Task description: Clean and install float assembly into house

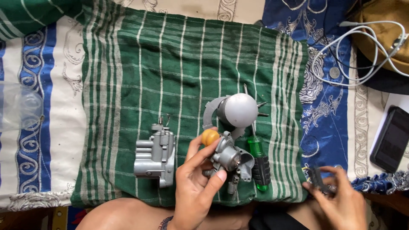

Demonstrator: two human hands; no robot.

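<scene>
L hand (197, 183) grips grey metal part w/ orange knob (226, 154) over green cloth (179, 64); R hand (338, 196) pinches small dark piece (316, 176). Best keep part steady, low over cloth.

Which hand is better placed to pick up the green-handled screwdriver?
Probably the right hand: it holds only a small dark part and lies nearer the screwdriver. The left hand grips the grey metal part.

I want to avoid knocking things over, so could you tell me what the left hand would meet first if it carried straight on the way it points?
Probably the grey dome-shaped part, just beyond the metal piece that the left hand holds; depth is unclear.
</scene>
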